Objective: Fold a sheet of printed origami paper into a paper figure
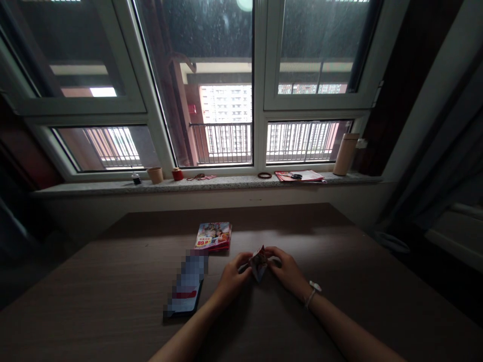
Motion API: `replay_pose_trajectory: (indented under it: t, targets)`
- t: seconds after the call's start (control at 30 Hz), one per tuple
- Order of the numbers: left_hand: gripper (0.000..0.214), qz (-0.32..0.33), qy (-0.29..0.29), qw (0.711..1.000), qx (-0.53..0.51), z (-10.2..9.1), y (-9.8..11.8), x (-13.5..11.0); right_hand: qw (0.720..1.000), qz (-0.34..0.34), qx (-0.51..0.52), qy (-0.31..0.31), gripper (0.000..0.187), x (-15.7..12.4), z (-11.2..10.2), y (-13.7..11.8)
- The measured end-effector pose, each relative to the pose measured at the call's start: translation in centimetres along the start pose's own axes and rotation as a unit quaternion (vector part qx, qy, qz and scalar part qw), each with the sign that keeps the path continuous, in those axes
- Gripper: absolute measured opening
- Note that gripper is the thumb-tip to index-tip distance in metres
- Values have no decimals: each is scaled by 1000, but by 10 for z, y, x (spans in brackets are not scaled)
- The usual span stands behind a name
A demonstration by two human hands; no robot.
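Note:
A small piece of folded printed paper (258, 265) is held between my two hands, just above the brown table (302, 322). My left hand (234, 275) pinches its left side between thumb and fingers. From the other side, my right hand (286, 271) grips its right edge, fingers curled. The paper has a pointed top and a pointed lower end; its finer folds are too small to make out. Beyond my left hand lies a stack of colourful printed leaflets (213, 235). A phone (186, 284) with a blurred screen rests left of my left forearm.
On the stone windowsill (226, 185) behind the table stand a paper cup (155, 175), a small red jar (177, 174), a dark bottle (136, 178) and a tan flask (346, 154). Scissors (296, 176) lie on papers (311, 176) there, beside a dark ring (264, 175).

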State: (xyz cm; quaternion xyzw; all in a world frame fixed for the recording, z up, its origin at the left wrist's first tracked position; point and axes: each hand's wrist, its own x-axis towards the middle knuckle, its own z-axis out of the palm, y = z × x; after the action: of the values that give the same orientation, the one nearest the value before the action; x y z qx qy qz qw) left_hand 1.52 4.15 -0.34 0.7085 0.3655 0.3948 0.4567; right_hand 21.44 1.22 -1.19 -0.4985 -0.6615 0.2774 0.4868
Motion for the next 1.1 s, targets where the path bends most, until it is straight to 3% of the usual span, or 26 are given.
replay_pose_trajectory:
  t: [0.4, 0.73, 1.1]
  targets:
    - [31, 19, 23, 993, 114, -8, 0, 2, 976, -109, -164, -88, 51, -2, -8, -7]
    - [33, 19, 13, 990, 139, -9, 3, 1, 961, -127, -210, -130, 55, -6, -5, -4]
    - [27, 60, -19, 982, 176, -7, -2, 0, 962, -119, -205, -138, 40, -7, -5, -4]
